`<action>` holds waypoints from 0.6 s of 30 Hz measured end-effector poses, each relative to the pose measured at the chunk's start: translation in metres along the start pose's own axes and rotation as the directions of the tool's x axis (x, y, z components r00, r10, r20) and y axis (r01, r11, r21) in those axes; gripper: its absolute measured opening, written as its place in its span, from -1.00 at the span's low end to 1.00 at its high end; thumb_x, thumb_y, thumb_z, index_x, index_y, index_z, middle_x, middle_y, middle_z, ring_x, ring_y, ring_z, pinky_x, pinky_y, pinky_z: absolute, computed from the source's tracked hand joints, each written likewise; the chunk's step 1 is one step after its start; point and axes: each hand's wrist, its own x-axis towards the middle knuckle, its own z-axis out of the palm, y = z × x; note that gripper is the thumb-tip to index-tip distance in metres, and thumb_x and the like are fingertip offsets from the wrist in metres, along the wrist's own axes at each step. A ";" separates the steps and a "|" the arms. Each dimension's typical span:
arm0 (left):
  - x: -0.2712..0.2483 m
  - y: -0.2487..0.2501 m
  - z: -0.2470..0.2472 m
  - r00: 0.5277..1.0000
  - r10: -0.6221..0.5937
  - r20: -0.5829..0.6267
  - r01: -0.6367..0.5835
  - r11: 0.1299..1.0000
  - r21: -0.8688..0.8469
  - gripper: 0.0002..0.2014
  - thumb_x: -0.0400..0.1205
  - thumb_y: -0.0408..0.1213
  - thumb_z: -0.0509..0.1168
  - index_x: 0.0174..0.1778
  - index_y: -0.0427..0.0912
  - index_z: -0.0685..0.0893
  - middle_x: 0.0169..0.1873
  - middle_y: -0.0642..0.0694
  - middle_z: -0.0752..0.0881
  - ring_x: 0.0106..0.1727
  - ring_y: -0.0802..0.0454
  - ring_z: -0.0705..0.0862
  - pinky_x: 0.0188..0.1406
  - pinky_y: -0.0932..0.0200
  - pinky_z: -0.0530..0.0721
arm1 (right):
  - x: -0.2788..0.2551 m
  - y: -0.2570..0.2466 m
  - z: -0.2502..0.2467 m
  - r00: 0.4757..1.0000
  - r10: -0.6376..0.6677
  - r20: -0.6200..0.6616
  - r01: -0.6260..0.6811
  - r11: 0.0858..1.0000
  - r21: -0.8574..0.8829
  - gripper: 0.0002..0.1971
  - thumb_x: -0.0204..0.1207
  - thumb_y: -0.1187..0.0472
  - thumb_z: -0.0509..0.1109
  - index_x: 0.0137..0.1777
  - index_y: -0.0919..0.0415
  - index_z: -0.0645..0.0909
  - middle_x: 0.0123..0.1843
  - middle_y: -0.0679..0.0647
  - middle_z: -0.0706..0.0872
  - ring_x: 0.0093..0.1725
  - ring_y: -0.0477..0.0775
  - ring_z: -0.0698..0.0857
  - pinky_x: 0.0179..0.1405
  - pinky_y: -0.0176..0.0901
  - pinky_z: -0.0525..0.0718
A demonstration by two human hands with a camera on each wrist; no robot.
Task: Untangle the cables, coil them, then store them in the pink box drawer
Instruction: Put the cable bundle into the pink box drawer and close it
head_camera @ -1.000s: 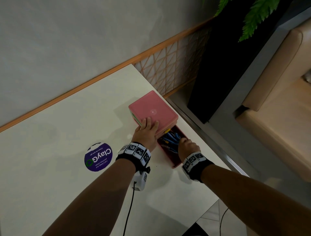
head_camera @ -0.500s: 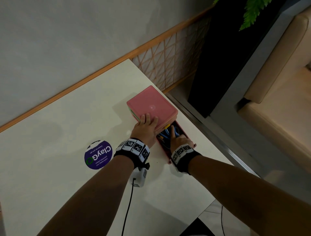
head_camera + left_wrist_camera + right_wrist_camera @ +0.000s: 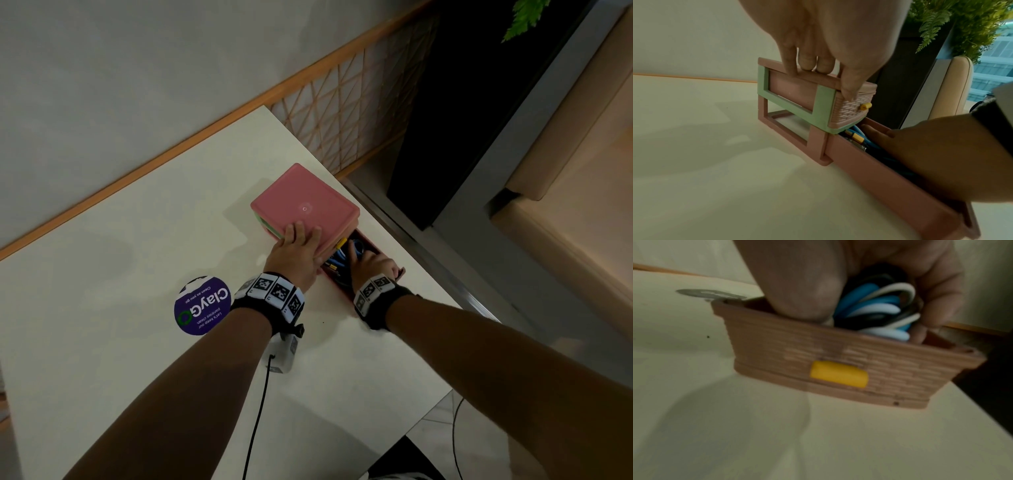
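**Storing step: coils going down into the open bottom drawer**

The small pink plastic drawer box with green frame [image 3: 305,209] sits near the far right corner of the pale cream counter [image 3: 120,274]. Its bottom pink drawer with a brick-textured front and yellow knob [image 3: 838,374] is pulled well out toward the person, and the coiled blue, white and black cables [image 3: 877,308] lie inside it.

The left hand [image 3: 294,253] rests flat on the box lid, fingers straight and thumb on the upper drawer's front, steadying it rather than gripping. The right hand [image 3: 371,265] reaches into the open drawer, its grip loosely curved round and onto the coils, one finger stretched along them; it looks to be pressing them down, though I cannot tell whether it truly has hold of any.

Untangling and coiling appear finished. The next move likely calls for tucking any loops below the drawer rim, withdrawing the right hand, then pushing the drawer shut while the left braces the box.
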 end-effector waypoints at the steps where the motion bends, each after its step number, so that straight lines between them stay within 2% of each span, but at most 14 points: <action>1: 0.000 0.000 0.000 1.000 -0.001 -0.004 0.001 1.000 0.007 -0.37 0.72 -0.07 0.05 0.67 -0.13 -0.05 0.66 -0.31 -0.01 0.67 -0.28 -0.03 0.61 -0.10 0.13 | 0.001 0.003 -0.002 1.000 -0.014 0.010 0.014 1.000 -0.007 -0.12 0.51 0.13 0.29 0.61 0.09 -0.29 0.23 0.33 0.51 0.06 0.36 0.60 -0.26 0.11 0.60; 5: -0.002 0.000 -0.001 1.000 0.026 -0.015 -0.025 0.999 0.027 -0.39 0.73 -0.09 0.05 0.66 -0.14 -0.02 0.65 -0.31 0.01 0.67 -0.27 -0.01 0.63 -0.08 0.08 | 0.001 0.011 -0.004 0.997 -0.038 0.072 0.039 0.999 -0.007 -0.05 0.48 0.24 0.36 0.60 0.04 -0.33 0.27 0.37 0.46 0.12 0.43 0.57 -0.28 0.15 0.61; 9: -0.002 0.000 -0.001 0.999 0.034 -0.019 -0.033 0.999 0.015 -0.40 0.73 -0.11 0.03 0.67 -0.14 -0.01 0.66 -0.31 0.01 0.67 -0.26 -0.01 0.64 -0.07 0.04 | 0.000 0.004 -0.003 0.997 -0.031 0.076 0.034 0.999 -0.038 -0.10 0.54 0.20 0.28 0.60 0.10 -0.36 0.29 0.43 0.46 0.17 0.47 0.57 -0.07 0.23 0.68; 10: -0.002 0.000 -0.001 0.999 0.034 -0.016 -0.033 0.999 0.019 -0.41 0.74 -0.11 0.03 0.67 -0.14 -0.01 0.66 -0.32 0.01 0.67 -0.26 -0.01 0.64 -0.06 0.02 | -0.001 0.002 -0.001 0.998 -0.013 0.066 0.014 1.000 -0.009 -0.11 0.53 0.17 0.28 0.61 0.11 -0.35 0.30 0.42 0.46 0.19 0.46 0.56 -0.03 0.24 0.68; 13: 0.000 0.002 -0.001 0.999 0.030 -0.015 -0.030 0.999 0.020 -0.41 0.74 -0.12 0.02 0.67 -0.15 -0.01 0.65 -0.33 0.01 0.66 -0.27 -0.01 0.65 -0.06 -0.03 | -0.002 -0.003 0.007 0.998 0.050 0.032 -0.056 0.973 0.226 -0.04 0.46 0.14 0.36 0.61 0.11 -0.31 0.41 0.31 0.36 0.28 0.35 0.48 0.09 0.22 0.63; 16: -0.001 0.002 -0.003 0.999 0.034 -0.019 -0.034 0.999 0.005 -0.41 0.74 -0.13 0.02 0.67 -0.15 0.00 0.65 -0.33 0.01 0.67 -0.27 -0.02 0.65 -0.05 -0.05 | 0.000 0.001 0.013 0.998 0.025 -0.066 -0.002 0.946 0.323 -0.11 0.49 0.14 0.31 0.61 0.13 -0.27 0.48 0.26 0.27 0.37 0.31 0.37 0.24 0.24 0.53; 18: 0.000 0.002 -0.003 0.999 0.035 -0.013 -0.035 0.999 0.006 -0.41 0.74 -0.13 0.02 0.67 -0.15 -0.01 0.66 -0.33 0.01 0.67 -0.28 -0.02 0.65 -0.05 -0.05 | 0.002 0.008 0.016 0.997 -0.039 -0.067 0.059 0.943 0.328 0.02 0.39 0.13 0.43 0.61 0.12 -0.28 0.52 0.29 0.20 0.45 0.34 0.29 0.36 0.32 0.42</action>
